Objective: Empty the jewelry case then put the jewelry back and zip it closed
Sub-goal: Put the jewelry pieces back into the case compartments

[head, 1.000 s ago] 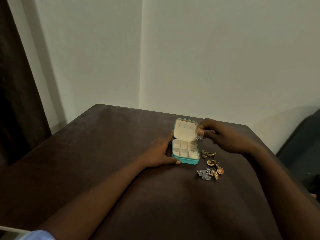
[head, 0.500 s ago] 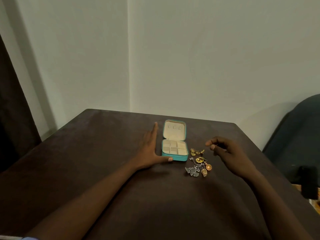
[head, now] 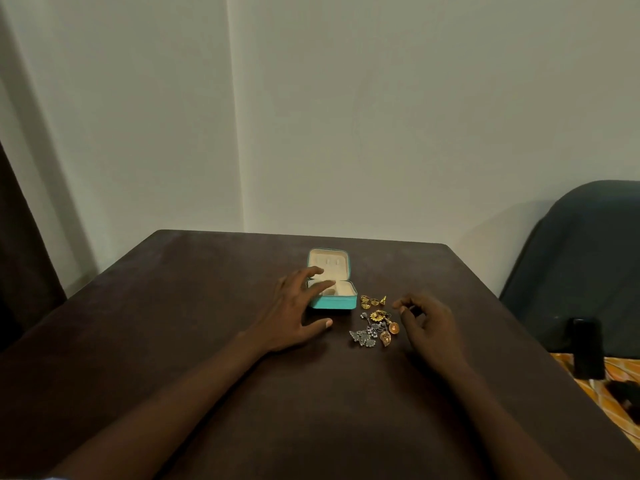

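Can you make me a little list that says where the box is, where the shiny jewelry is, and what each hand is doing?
box: teal jewelry case, lid open, standing on the brown table
inside the box: cream lining; visible part looks empty
jewelry: gold and silver pile on the table, right of the case
left hand: open, fingers over the case's left side
right hand: fingers curled, beside the pile, holding nothing
zipper: not closed

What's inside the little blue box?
The teal jewelry case lies open, showing cream lining and dividers, and the compartments in view look empty. The left hand covers its left compartments, so those can't be checked. The jewelry lies outside, on the table.
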